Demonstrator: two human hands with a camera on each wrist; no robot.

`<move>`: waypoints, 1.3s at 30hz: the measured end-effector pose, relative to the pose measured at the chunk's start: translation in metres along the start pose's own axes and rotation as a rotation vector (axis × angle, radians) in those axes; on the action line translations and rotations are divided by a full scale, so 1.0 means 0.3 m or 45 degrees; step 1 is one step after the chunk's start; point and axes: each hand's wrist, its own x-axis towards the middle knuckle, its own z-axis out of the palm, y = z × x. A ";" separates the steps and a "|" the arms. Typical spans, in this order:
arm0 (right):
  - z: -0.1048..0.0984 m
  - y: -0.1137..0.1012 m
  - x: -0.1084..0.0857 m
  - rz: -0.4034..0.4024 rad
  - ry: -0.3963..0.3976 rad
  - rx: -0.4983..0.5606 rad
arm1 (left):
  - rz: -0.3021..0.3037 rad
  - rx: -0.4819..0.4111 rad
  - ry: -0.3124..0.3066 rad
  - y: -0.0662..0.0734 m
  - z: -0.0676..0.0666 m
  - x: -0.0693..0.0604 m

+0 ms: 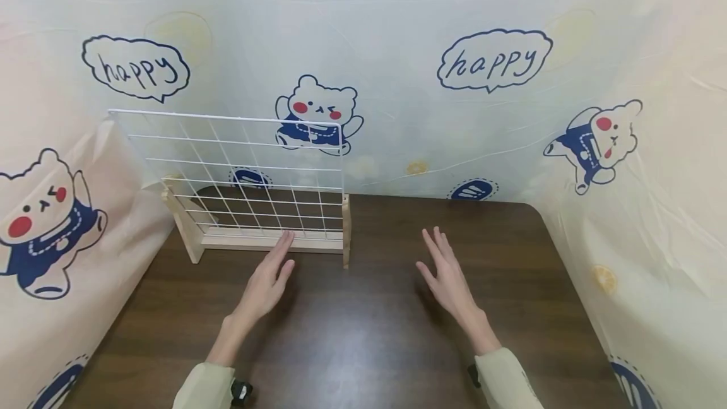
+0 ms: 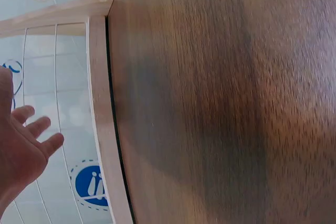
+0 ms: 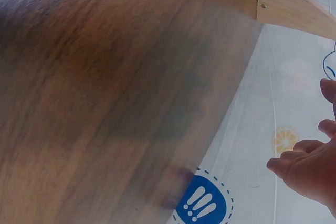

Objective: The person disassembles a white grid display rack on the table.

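A white wire grid rack (image 1: 255, 175) with a pale wooden base (image 1: 272, 242) and wooden side legs stands upright at the left back of the table. My left hand (image 1: 265, 286) is held in front of the rack with its fingers straight and nothing in them. In the left wrist view, that hand (image 2: 21, 150) shows at the left edge, with the grid behind it. To the right of the rack, my right hand (image 1: 449, 279) hovers over the table with extended fingers, holding nothing. The right wrist view shows this hand (image 3: 310, 166) at the right edge.
The dark brown wooden table (image 1: 363, 333) has a rounded back right corner. Pale cloth (image 1: 397, 112) printed with bears and speech bubbles hangs behind it and at both sides, close to the rack's back and left.
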 end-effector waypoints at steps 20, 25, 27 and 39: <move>0.046 -0.062 0.122 -0.174 0.149 0.312 | 0.083 -0.319 0.198 -0.076 -0.076 0.030; 0.060 -0.098 0.159 -0.211 0.176 0.382 | 0.057 -0.452 0.271 -0.089 -0.116 0.029; 0.069 -0.118 0.171 -0.212 0.161 0.431 | 0.044 -0.507 0.299 -0.082 -0.143 0.029; 0.064 -0.350 0.217 -0.235 0.211 0.734 | -0.072 -0.757 0.498 -0.125 -0.301 0.056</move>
